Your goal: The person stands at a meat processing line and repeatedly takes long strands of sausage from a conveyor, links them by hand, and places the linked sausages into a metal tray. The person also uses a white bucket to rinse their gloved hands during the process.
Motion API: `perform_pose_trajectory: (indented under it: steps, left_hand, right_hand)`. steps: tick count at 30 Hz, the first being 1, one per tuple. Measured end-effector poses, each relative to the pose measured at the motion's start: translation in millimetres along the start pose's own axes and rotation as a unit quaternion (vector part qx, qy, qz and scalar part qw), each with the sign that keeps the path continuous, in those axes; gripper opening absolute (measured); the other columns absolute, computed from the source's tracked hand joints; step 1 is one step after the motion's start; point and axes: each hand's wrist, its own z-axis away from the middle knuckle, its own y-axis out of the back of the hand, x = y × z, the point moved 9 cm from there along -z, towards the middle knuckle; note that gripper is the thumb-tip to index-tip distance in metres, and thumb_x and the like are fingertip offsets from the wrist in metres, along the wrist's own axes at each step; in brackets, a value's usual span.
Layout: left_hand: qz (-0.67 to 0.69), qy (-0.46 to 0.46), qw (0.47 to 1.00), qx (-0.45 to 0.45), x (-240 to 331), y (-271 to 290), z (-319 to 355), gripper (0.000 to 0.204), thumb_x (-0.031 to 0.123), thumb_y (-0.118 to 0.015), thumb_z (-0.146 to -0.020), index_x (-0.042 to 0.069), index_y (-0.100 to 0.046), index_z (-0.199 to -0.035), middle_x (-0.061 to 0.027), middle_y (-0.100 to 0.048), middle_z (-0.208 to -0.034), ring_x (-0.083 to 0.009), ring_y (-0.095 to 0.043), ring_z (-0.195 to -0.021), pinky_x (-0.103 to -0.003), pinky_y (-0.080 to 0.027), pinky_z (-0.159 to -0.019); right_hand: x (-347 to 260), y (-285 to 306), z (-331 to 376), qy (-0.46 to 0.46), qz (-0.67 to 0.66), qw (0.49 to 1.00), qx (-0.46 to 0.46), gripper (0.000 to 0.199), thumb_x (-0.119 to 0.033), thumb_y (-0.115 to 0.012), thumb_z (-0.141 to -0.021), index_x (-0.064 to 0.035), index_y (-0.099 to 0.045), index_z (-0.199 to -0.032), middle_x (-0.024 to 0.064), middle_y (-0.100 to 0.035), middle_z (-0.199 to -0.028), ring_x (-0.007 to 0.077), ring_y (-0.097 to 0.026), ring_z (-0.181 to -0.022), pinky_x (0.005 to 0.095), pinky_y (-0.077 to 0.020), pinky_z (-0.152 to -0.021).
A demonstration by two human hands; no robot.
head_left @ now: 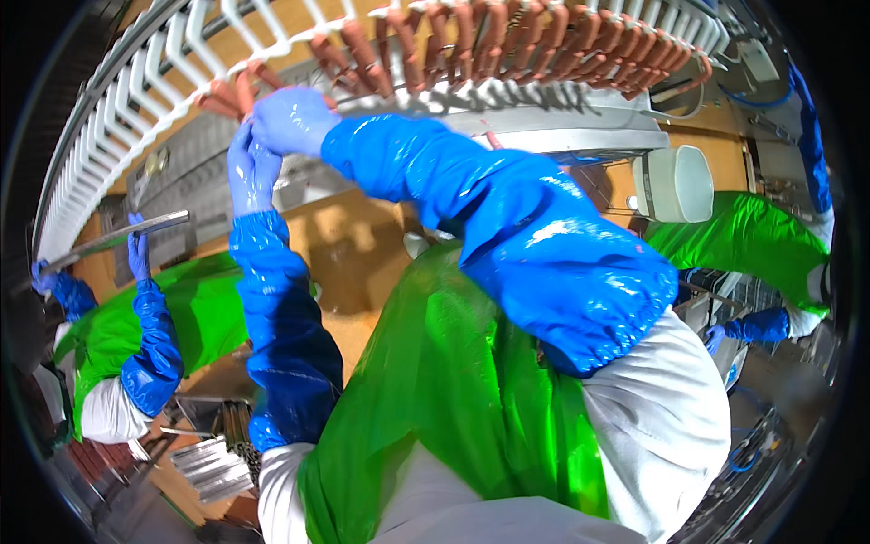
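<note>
Reddish-brown sausage links (pixel 480 41) hang in loops from a curved rail of white hooks (pixel 186 45) at the far side. My right hand (pixel 294 122), in a blue-violet glove, is closed at the leftmost sausages (pixel 243 93), which stick out past its fingers. Just below and touching it, my left hand (pixel 256 168) is raised with bent fingers pressed together; what lies between them is hidden. Both forearms wear shiny blue sleeves over white clothing, and a green apron covers my front.
A grey metal surface (pixel 195 154) lies below the rail. At left, a co-worker in a green apron (pixel 195 304) holds a long metal bar (pixel 122 238). A whitish bin (pixel 678 184) stands at right near another co-worker's green apron (pixel 752 245). Metal pieces (pixel 213 467) are stacked at lower left.
</note>
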Motion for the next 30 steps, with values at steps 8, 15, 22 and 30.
perform_pose_trajectory:
  steps: [8, 15, 22, 30]
  left_hand:
    - [-0.516, -0.263, 0.776, 0.251, 97.0, -62.3, 76.9, 0.02, 0.016, -0.068, -0.093, -0.002, -0.075, -0.096, -0.009, -0.073, -0.088, -0.0121, -0.063, -0.08, -0.03, -0.05, -0.076]
    - [-0.546, -0.151, 0.809, 0.156, -42.2, -198.8, 65.7, 0.02, 0.016, -0.068, -0.091, 0.003, -0.072, -0.106, -0.0075, -0.071, -0.096, -0.0143, -0.064, -0.082, -0.031, -0.052, -0.076]
    - [-0.429, -0.095, 0.81, -0.387, -271.0, -630.4, 131.2, 0.034, 0.02, -0.067, -0.088, 0.005, -0.064, -0.118, -0.015, -0.063, -0.114, -0.0256, -0.06, -0.109, -0.038, -0.048, -0.096]
    - [-0.235, 0.013, 0.921, -0.31, -303.4, -789.0, 40.6, 0.044, 0.039, -0.057, -0.097, 0.0, -0.057, -0.115, -0.0097, -0.06, -0.114, -0.0151, -0.058, -0.095, -0.032, -0.046, -0.085]
  right_hand:
    - [132.5, 154.3, 142.9, -0.124, -0.114, 0.986, -0.016, 0.046, -0.042, -0.051, -0.094, -0.004, -0.066, -0.115, 0.0176, -0.069, -0.109, 0.033, -0.066, -0.103, 0.0446, -0.0497, -0.091]
    - [441.0, 515.3, 357.8, -0.139, 0.188, 0.798, 0.556, 0.035, -0.02, -0.07, -0.09, 0.0033, -0.059, -0.113, 0.0143, -0.062, -0.106, 0.0153, -0.06, -0.091, 0.0312, -0.0495, -0.079]
    - [567.1, 533.9, 347.6, -0.342, -0.212, 0.914, 0.058, 0.044, -0.042, -0.065, -0.094, 0.0006, -0.066, -0.107, -0.0017, -0.058, -0.078, 0.0097, -0.051, -0.067, 0.0264, -0.0424, -0.062]
    - [540.1, 563.9, 454.0, -0.273, -0.028, 0.946, 0.174, 0.04, -0.035, -0.057, -0.1, 0.0042, -0.062, -0.105, 0.0183, -0.062, -0.078, 0.0265, -0.057, -0.068, 0.0393, -0.0484, -0.069]
